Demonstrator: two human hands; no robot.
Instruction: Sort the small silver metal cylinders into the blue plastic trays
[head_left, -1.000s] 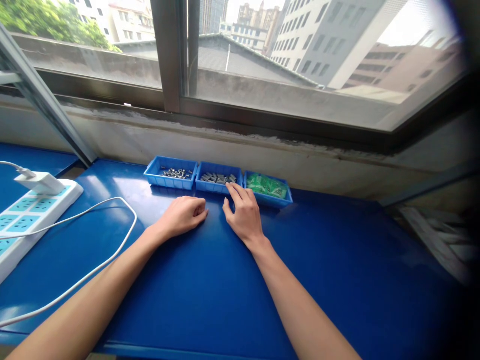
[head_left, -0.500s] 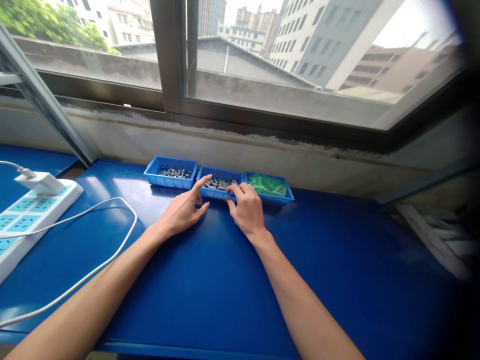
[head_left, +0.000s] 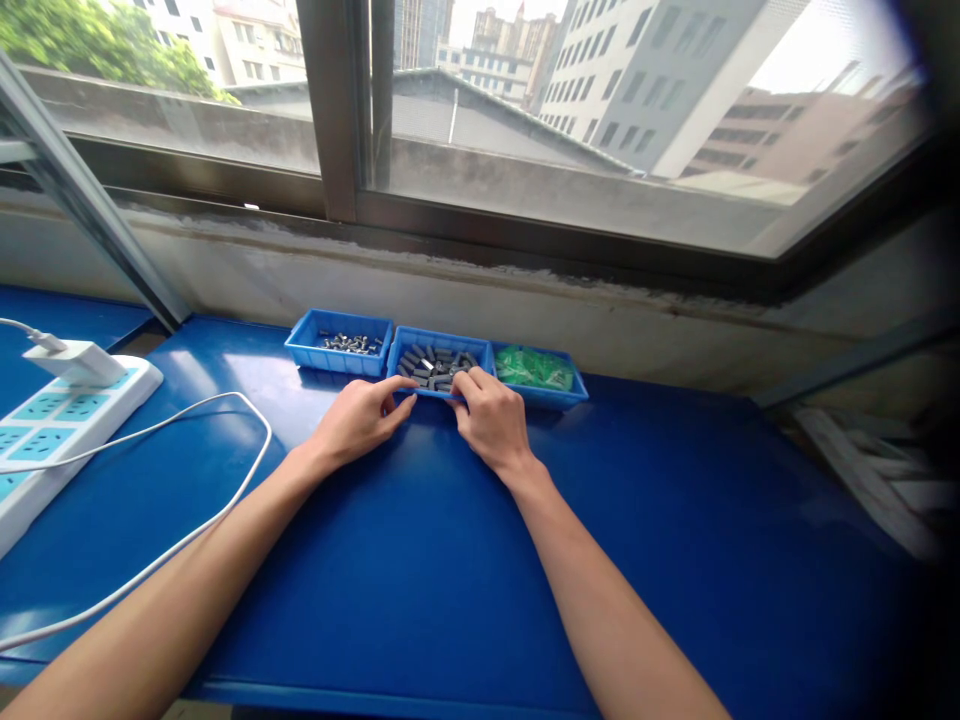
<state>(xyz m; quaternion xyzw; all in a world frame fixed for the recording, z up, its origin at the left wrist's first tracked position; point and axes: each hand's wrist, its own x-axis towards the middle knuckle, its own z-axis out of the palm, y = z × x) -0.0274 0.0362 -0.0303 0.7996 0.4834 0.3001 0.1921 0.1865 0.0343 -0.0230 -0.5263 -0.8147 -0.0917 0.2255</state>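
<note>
Left hand (head_left: 356, 422): forefinger down from over the middle bin (head_left: 444, 341) since half a second ago; loosely open, at the near rim
Right hand (head_left: 495, 417): curled over the near-right side, can't tell if gripping anything
Grey pieces (head_left: 427, 366): loose in middle bin, early days by the look, nothing seen finished, amount left unclear
Left bin (head_left: 337, 358): shiny metal bits (head_left: 349, 344)
Right bin (head_left: 546, 400): green packets (head_left: 534, 368)
</note>
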